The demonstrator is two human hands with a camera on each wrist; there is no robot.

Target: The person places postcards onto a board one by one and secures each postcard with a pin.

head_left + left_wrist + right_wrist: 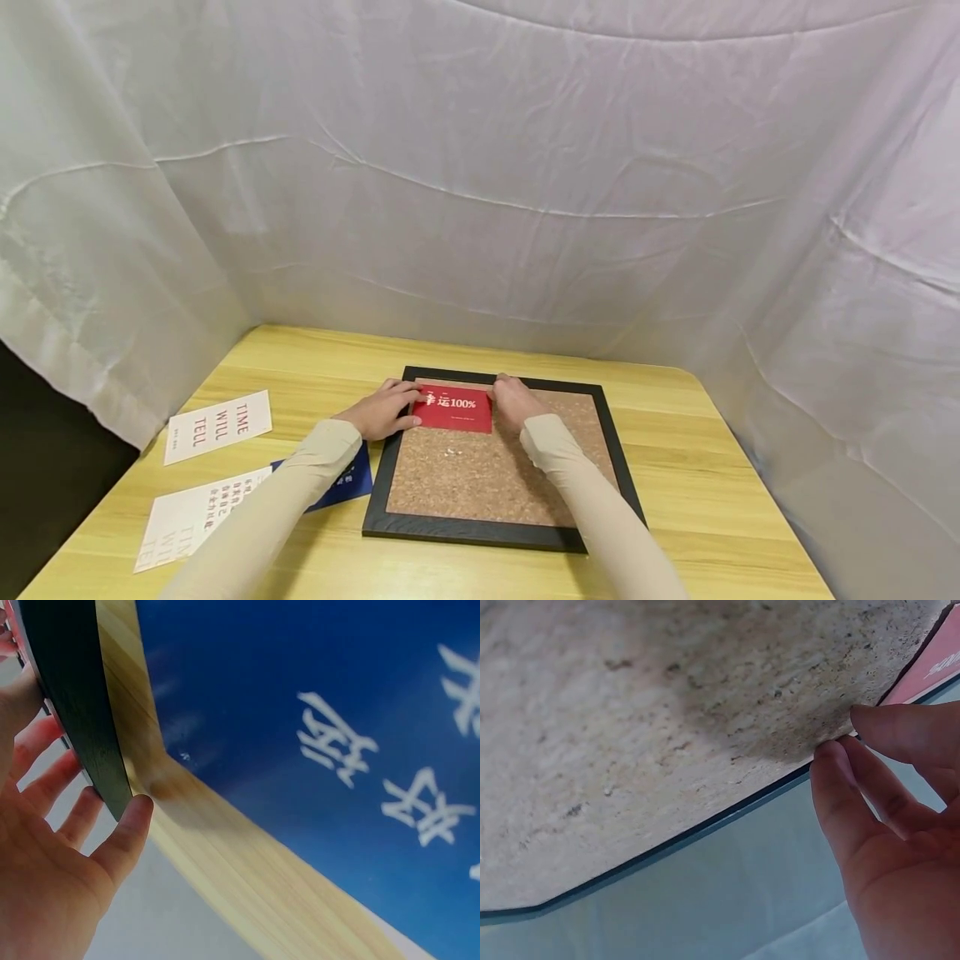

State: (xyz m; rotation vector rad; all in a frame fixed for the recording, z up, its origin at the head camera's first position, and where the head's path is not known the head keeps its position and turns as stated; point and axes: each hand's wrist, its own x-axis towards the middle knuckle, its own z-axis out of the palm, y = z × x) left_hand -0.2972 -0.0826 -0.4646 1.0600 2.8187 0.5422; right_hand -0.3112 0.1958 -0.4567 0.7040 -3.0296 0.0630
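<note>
A red card (453, 410) with white lettering lies on a black-framed cork board (457, 483), at its upper left. My left hand (388, 410) rests across the frame's left side, fingers spread and fairly straight, with fingertips and thumb at the card's left edge. In the left wrist view the thumb (124, 832) stands beside the frame edge. My right hand (517, 402) has its fingers bent and thumb and fingertips together at the card's upper right corner. A tiny pale spot shows between those fingertips (829, 754); I cannot tell what it is.
Several small clear bits (452, 452) lie on the cork below the red card. On the wooden table (675, 467), left of the board, are a dark blue card (356, 481), a white lettered card (217, 427) and another white card (183, 517). White curtains (480, 208) surround the table.
</note>
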